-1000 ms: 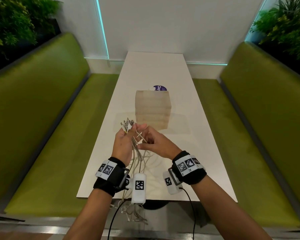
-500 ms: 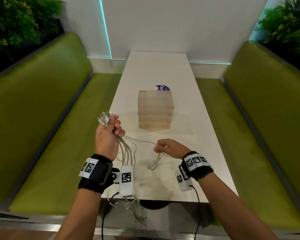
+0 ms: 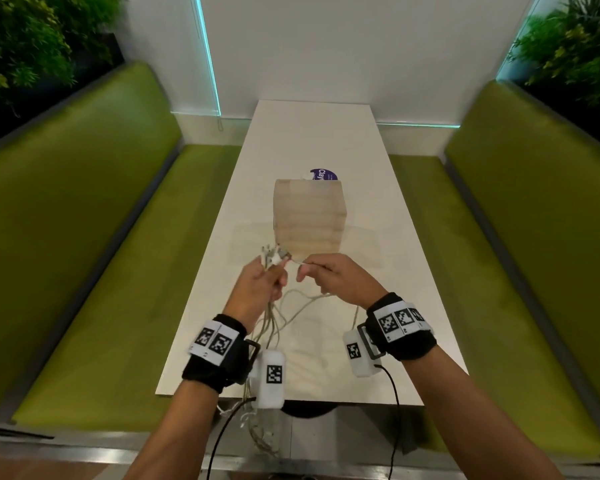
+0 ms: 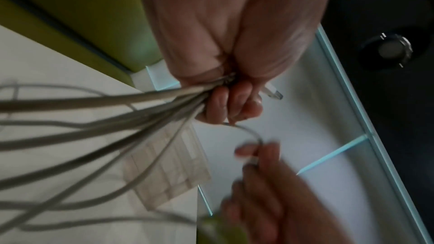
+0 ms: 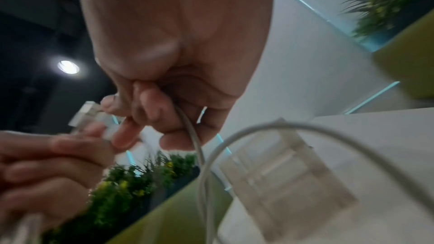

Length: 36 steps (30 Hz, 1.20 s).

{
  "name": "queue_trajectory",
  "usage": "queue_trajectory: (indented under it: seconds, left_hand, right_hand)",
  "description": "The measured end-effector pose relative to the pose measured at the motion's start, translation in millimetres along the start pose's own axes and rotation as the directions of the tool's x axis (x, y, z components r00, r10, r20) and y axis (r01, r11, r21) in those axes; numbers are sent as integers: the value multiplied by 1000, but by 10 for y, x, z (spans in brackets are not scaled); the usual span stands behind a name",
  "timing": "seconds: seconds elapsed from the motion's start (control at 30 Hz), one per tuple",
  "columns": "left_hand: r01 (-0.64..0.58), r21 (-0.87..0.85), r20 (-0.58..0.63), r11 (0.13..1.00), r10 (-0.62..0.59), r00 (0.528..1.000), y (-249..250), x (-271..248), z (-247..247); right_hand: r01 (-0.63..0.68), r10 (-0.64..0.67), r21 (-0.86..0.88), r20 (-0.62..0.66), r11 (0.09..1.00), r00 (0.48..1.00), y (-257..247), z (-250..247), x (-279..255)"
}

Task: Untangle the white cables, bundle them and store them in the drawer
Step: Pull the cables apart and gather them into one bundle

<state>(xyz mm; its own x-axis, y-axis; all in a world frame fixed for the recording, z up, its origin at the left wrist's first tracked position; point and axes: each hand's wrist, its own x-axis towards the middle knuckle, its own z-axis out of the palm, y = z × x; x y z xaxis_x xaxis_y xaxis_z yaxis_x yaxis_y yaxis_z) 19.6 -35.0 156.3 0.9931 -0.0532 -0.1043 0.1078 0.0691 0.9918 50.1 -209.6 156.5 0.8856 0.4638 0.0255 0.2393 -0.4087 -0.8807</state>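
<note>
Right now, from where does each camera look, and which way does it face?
Head: on the person's head, facing forward and down at the table; both forearms, left hand and right hand show.
Left wrist: along the left hand's palm at the cables it grips.
Right wrist: along the right hand, which pinches one cable.
All three views share the wooden box.

We record the cables (image 3: pixel 293 308) as off-white to pale grey, with white and silver plug ends (image 3: pixel 274 254). The drawer unit (image 3: pixel 309 220) is pale wood with lighter horizontal bands. The table (image 3: pixel 312 140) is white. Both benches (image 3: pixel 84 237) are olive green with grey edging. The round label (image 3: pixel 323 174) is purple with white lettering. The wrist straps (image 3: pixel 219 362) are black, carrying white tags with black square-code patterns.
</note>
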Motion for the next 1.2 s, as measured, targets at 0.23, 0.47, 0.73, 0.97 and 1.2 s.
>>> queue_trajectory:
  seconds: [0.23,0.47,0.73,0.97,1.2]
  left_hand:
    - [-18,105,139,994,3,990,9,-38,-20]
    - [-76,72,47,994,73,996,59,-4,-238]
    - [-215,-234,-200,948,170,965,221,11,-629]
    - [-254,-312,-265,916,173,949,150,49,-576]
    - [-246,-326,-260,913,164,952,135,81,-455]
  right_hand:
    - [16,-8,-60,131,998,991,-276,-112,16]
    - [-124,142,-99,205,987,968,13,-90,32]
    - [-286,337,-261,174,922,925,667,-109,-179]
    - [-293,304,-81,255,953,918,646,-51,-254]
    - [-383,246,90,629,919,737,338,317,-394]
